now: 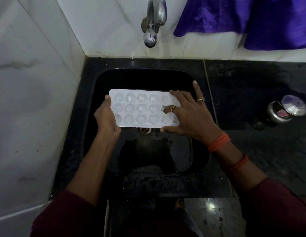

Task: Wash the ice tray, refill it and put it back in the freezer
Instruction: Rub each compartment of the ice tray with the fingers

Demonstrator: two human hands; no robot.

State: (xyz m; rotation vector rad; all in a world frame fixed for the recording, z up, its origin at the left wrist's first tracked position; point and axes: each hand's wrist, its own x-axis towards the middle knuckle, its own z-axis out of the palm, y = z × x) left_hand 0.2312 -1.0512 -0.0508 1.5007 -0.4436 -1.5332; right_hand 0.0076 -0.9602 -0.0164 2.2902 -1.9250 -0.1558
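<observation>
Ice tray (140, 108): white, cells up, held over the sink (90, 100), above the drain (145, 131).
Left hand (106, 118): grasps the tray's left end, thumb on the rim.
Right hand (189, 116): clasps the right end, thumb at the near edge, ringed finger in a cell.
Counter (251, 93), right edge: steel container (280, 113).

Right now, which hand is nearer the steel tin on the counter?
Right. The right hand spans the end of the tray nearest the tin; the left hand holds the tray's opposite end, farther away.
</observation>
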